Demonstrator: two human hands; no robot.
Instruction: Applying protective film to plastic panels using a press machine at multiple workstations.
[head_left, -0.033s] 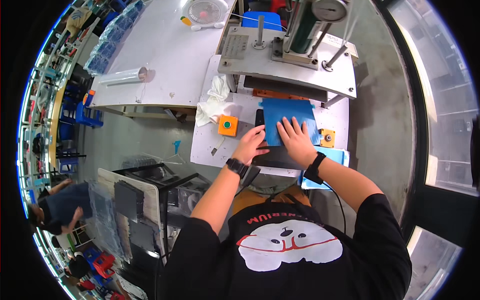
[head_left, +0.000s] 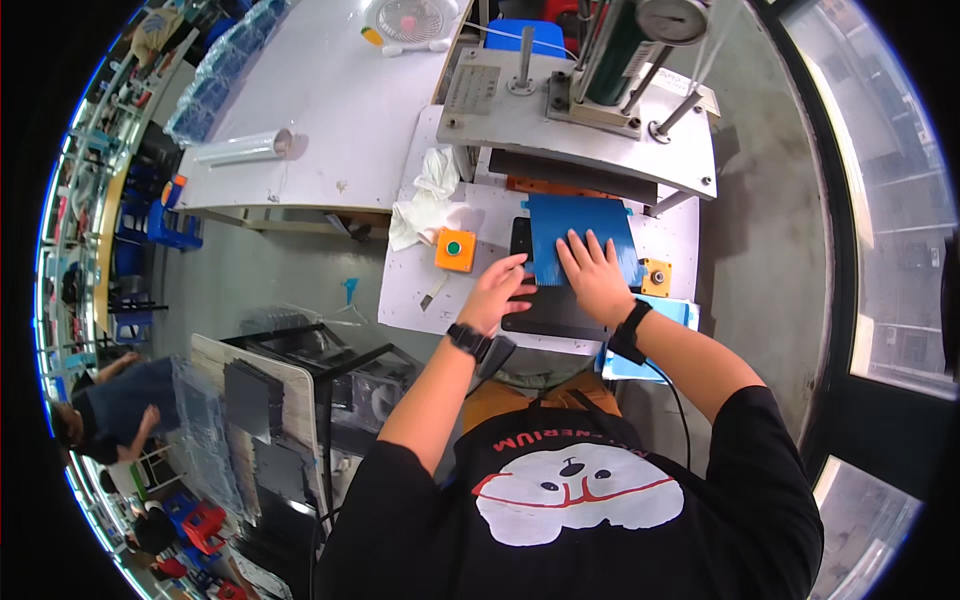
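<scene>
We see a pale, smooth, flat surface [head_left: 402, 300] carrying everything at work. Over its far edge stands a grey metal press [head_left: 585, 150] with a flat rectangular top plate, bolted fittings and upright rods. Between the press and the near edge lies a thin, black, flat panel [head_left: 555, 315], its left and near margins showing. On that panel, towards its far side, we find a glossy blue, roughly square, film-like sheet [head_left: 585, 214] with fine ridges catching the light.

The right hand [head_left: 600, 287] lies over the sheet's near part, palm down, its fingers slightly spread and resting flat upon the blue. The left hand [head_left: 492, 298] sits at the sheet's near left corner, its fingers curved and apart from one another, over the panel's left margin; we cannot tell whether their tips touch the sheet.

Near the surface's left edge we see a crumpled, soft white cloth [head_left: 420, 218]. Just beside it, nearer us, is an orange, square control box [head_left: 455, 263] with a round green button. Near the right edge sits a smaller yellow, square box [head_left: 649, 279] with a round metallic knob.
</scene>
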